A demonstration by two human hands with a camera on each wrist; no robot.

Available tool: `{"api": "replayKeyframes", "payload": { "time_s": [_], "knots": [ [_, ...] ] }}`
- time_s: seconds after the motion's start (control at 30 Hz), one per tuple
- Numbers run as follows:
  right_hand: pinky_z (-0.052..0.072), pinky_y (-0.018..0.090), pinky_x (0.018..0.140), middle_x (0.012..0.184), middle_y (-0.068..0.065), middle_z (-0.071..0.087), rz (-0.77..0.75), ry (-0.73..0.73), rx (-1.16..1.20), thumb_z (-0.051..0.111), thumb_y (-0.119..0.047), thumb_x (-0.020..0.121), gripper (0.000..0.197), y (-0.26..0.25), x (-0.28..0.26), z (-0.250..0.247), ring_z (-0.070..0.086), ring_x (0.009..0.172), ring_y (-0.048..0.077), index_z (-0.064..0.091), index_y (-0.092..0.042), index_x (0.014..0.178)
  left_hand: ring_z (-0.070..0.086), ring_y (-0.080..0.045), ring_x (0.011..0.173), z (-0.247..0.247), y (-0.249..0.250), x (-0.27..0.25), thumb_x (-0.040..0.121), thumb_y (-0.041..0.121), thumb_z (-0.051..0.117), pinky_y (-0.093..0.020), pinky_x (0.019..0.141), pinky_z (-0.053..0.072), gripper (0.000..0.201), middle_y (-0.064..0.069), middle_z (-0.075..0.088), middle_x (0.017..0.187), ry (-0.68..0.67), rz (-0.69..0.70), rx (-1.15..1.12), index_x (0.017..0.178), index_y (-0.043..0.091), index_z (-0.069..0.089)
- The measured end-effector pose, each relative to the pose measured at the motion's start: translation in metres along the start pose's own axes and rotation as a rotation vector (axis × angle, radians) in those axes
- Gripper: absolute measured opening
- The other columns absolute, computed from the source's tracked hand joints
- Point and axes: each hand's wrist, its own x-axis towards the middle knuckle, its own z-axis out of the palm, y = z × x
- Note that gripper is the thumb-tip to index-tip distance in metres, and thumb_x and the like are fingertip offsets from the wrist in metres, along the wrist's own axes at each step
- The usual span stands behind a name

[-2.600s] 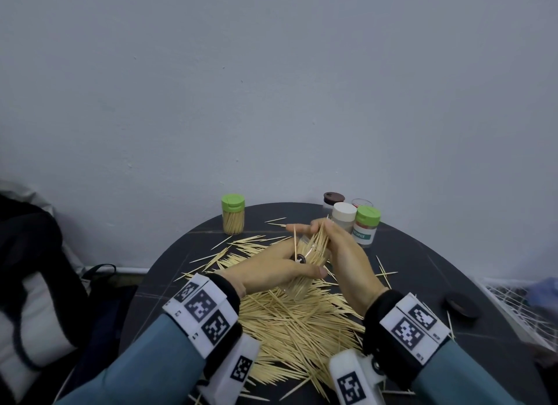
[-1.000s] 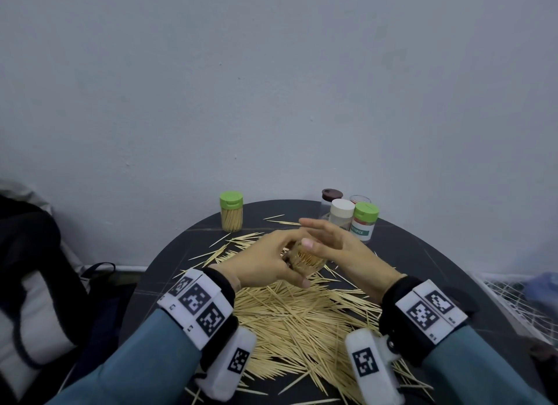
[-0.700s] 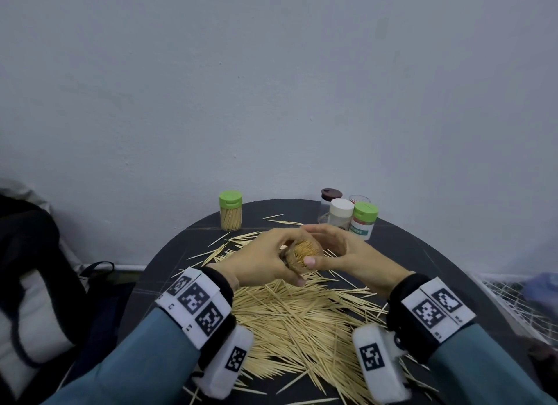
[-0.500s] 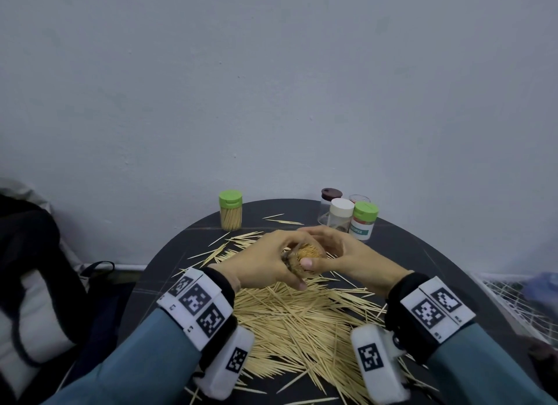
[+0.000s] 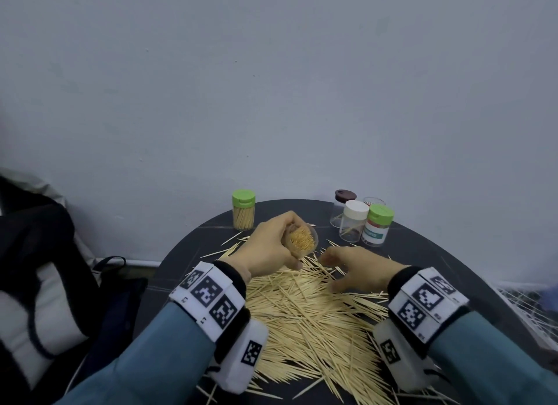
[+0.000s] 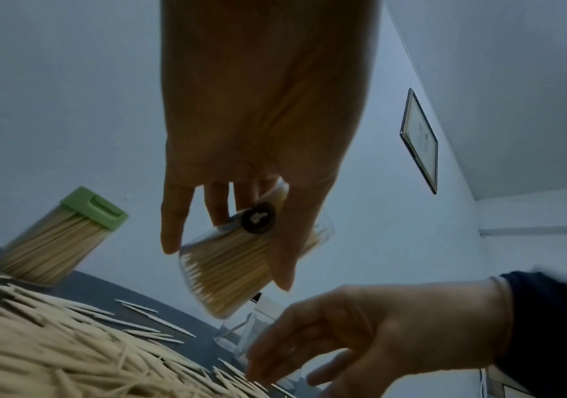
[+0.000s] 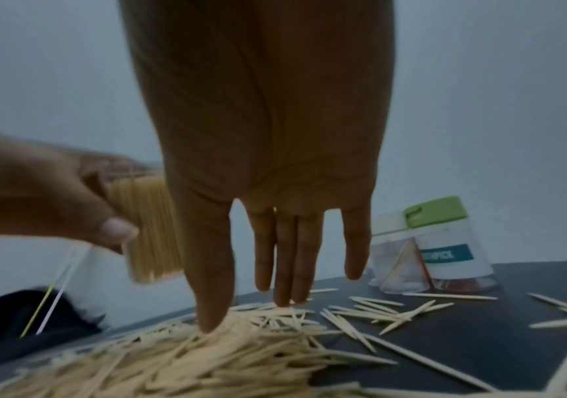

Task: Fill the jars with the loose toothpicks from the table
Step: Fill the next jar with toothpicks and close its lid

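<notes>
1. Head view. The left hand (image 5: 268, 249) is raised above the round dark table (image 5: 471, 271), its fingers curled round an open clear jar (image 5: 300, 242) packed with toothpicks. The jar is tilted, its mouth facing up and toward the viewer. The right hand (image 5: 357, 267) is low over the loose toothpick pile (image 5: 308, 317), fingers loosely spread and pointing left into the far edge of the pile; it holds nothing that can be made out. The pile covers the near middle of the table. At the far left stands a filled green-lidded jar (image 5: 243, 209). At the far right stands a cluster: a white-lidded jar (image 5: 353, 220), a labelled green-lidded jar (image 5: 377, 229), a brown-lidded jar (image 5: 342, 205) behind them, and a further clear one, partly hidden.

2. Left wrist view. The left hand (image 6: 261, 134) grips the jar (image 6: 238, 264) between fingers and thumb, clear of the table. The right hand (image 6: 370, 331) is below it, fingers relaxed, fingertips touching the pile (image 6: 53, 358). The filled green-lidded jar (image 6: 60, 239) is at the far left.

3. Right wrist view. The right hand (image 7: 268, 161) hangs with straight, slightly spread fingers; the thumb tip and middle fingertips touch the pile (image 7: 186, 360). The left hand (image 7: 47, 194) holds the jar (image 7: 149, 229) at left. The labelled green-lidded jar (image 7: 445, 242) stands at the far right.
</notes>
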Motion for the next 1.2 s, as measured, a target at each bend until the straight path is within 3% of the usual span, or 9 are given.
{"api": "replayKeyframes", "payload": {
  "time_s": [0.13,0.37,0.43,0.57,0.83,0.9,1.03,1.13,1.2],
  "knots": [
    [0.037,0.025,0.100,0.133,0.000,0.053,-0.112,-0.025,-0.134,0.070,-0.017,0.081,0.056,-0.019,0.018,0.007,0.048,0.121,0.016,0.048,-0.016,0.132,0.061,-0.018,0.101,-0.003,-0.002,0.001,0.065,-0.005,0.079,-0.037,0.086,0.054,0.053,-0.002,0.065,0.107,0.007,0.002,0.026,0.108,0.016,0.057],
    [0.049,0.036,0.090,0.103,-0.001,0.061,-0.202,-0.029,-0.268,0.069,-0.017,0.079,0.027,-0.026,0.030,0.018,0.059,0.096,0.020,0.063,-0.018,0.106,0.064,-0.021,0.098,-0.008,-0.002,0.002,0.065,-0.009,0.078,-0.037,0.084,0.055,0.054,-0.006,0.067,0.105,0.015,-0.022,-0.004,0.109,0.014,0.057],
    [0.050,0.037,0.089,0.103,0.000,0.063,-0.207,-0.032,-0.284,0.069,-0.019,0.080,0.025,-0.026,0.029,0.016,0.059,0.095,0.021,0.065,-0.017,0.104,0.065,-0.021,0.096,-0.008,-0.001,0.002,0.066,-0.008,0.078,-0.036,0.084,0.055,0.053,-0.007,0.067,0.105,0.009,-0.028,-0.005,0.110,0.014,0.057],
    [0.047,0.028,0.081,0.104,0.003,0.067,-0.237,-0.023,-0.339,0.068,-0.023,0.084,0.025,-0.023,0.025,0.012,0.061,0.094,0.020,0.066,-0.015,0.107,0.064,-0.020,0.098,-0.008,0.001,0.001,0.066,-0.006,0.079,-0.037,0.086,0.054,0.054,-0.005,0.066,0.106,0.010,-0.026,0.004,0.111,0.014,0.056],
    [0.049,0.028,0.079,0.103,0.005,0.069,-0.245,0.031,-0.357,0.063,-0.022,0.088,0.022,-0.016,0.015,0.000,0.063,0.093,0.021,0.068,-0.012,0.107,0.063,-0.021,0.101,-0.007,0.000,0.002,0.064,-0.001,0.083,-0.040,0.089,0.053,0.055,-0.004,0.065,0.108,0.019,-0.025,0.019,0.110,0.014,0.057],
    [0.046,0.025,0.073,0.101,0.005,0.069,-0.225,0.058,-0.336,0.061,-0.023,0.089,0.022,-0.011,0.011,-0.005,0.061,0.084,0.018,0.068,-0.011,0.106,0.062,-0.021,0.101,-0.007,0.000,0.001,0.066,0.002,0.082,-0.041,0.090,0.052,0.055,-0.004,0.065,0.108,0.019,-0.022,0.018,0.112,0.015,0.056],
    [0.040,0.007,0.059,0.085,0.000,0.070,-0.212,0.076,-0.189,0.059,-0.025,0.091,0.019,0.004,0.003,-0.010,0.056,0.066,0.004,0.070,-0.010,0.094,0.059,-0.019,0.104,-0.007,0.001,0.001,0.071,0.009,0.081,-0.036,0.092,0.050,0.054,-0.003,0.063,0.109,0.038,-0.016,-0.006,0.117,0.016,0.054],
    [0.041,0.007,0.056,0.070,-0.005,0.065,-0.209,0.070,-0.042,0.061,-0.023,0.090,0.016,0.014,-0.003,-0.013,0.054,0.057,-0.002,0.068,-0.016,0.078,0.057,-0.016,0.105,-0.007,0.000,0.001,0.074,0.015,0.079,-0.031,0.091,0.049,0.056,-0.001,0.062,0.112,0.067,-0.019,-0.009,0.123,0.017,0.053],
    [0.040,0.007,0.057,0.064,-0.010,0.061,-0.200,0.073,0.007,0.060,-0.022,0.090,0.017,0.019,-0.008,-0.017,0.053,0.055,-0.004,0.068,-0.015,0.077,0.056,-0.016,0.108,-0.007,0.000,0.001,0.075,0.015,0.078,-0.028,0.090,0.048,0.058,-0.001,0.061,0.115,0.077,-0.027,-0.010,0.126,0.016,0.051]
  ]
}}
